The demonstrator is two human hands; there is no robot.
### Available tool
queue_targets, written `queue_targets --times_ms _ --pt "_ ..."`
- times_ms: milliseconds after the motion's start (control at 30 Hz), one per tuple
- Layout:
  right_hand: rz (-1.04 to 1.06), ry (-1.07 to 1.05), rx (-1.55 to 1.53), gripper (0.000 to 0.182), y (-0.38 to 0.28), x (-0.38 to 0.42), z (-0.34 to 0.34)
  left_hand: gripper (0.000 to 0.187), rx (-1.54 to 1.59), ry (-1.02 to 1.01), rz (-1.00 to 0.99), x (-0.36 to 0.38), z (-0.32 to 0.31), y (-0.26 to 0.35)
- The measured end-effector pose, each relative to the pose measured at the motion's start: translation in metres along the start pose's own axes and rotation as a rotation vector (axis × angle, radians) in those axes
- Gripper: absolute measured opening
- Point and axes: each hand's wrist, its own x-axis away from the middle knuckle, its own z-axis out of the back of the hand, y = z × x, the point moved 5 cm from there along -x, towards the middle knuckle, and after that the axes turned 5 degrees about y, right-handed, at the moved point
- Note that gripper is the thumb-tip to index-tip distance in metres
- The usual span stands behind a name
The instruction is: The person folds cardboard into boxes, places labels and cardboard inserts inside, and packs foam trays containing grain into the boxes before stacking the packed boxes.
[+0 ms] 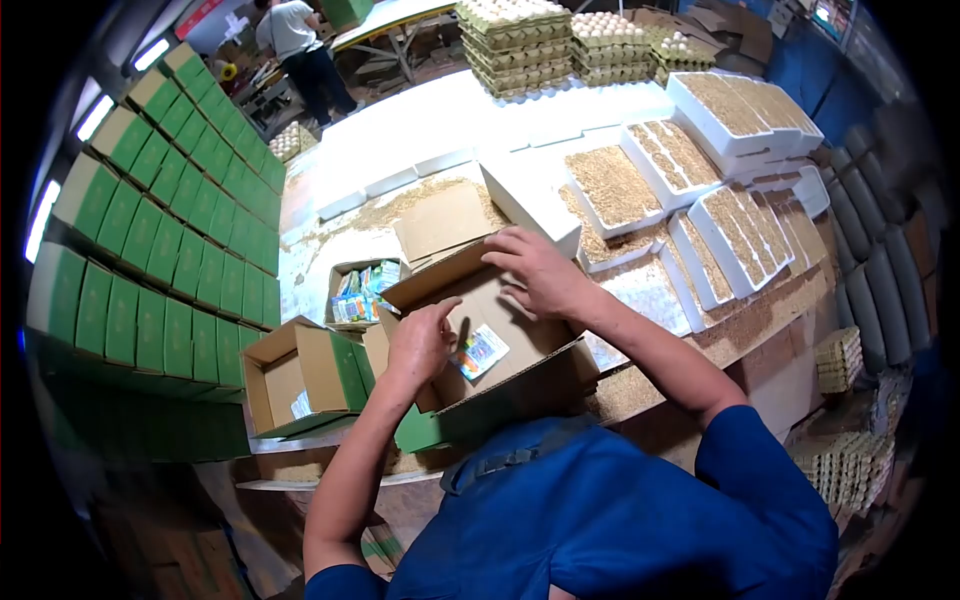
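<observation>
An open cardboard box (545, 375) stands at the table's front edge, close to my body. A small printed packet (482, 352) lies flat on its bottom. My left hand (425, 342) is over the box's left side, fingers apart, just left of the packet. At the box's far right side is my right hand (535, 272), its fingers spread and bent near the far wall; nothing shows in it. Left of this box sits another open box (272, 385) with a packet (301, 404) inside. Behind them a small box (337, 278) holds several packets (365, 292).
Stacked green boxes (140, 235) line the left. White foam trays (655, 165) of brown grain-like filling cover the table's right. Egg trays (515, 50) are stacked at the back. A person (300, 50) stands at the far left. Loose cardboard (440, 220) lies behind the box.
</observation>
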Motion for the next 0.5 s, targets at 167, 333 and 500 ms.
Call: queue_targets --times_ms 167,333,500 --pt "-0.422 0.414 -0.215 0.049 0.019 0.061 0.025 0.06 -0.125 0.042 -0.225 0.008 -0.013 0.0" --pt "-0.714 0.363 -0.93 0.051 0.039 0.111 -0.019 0.059 -0.127 -0.154 -0.317 0.01 -0.037 0.011" --pt "-0.765 0.429 -1.102 0.056 0.032 0.12 -0.027 0.061 -0.124 -0.204 -0.271 0.013 -0.031 0.014"
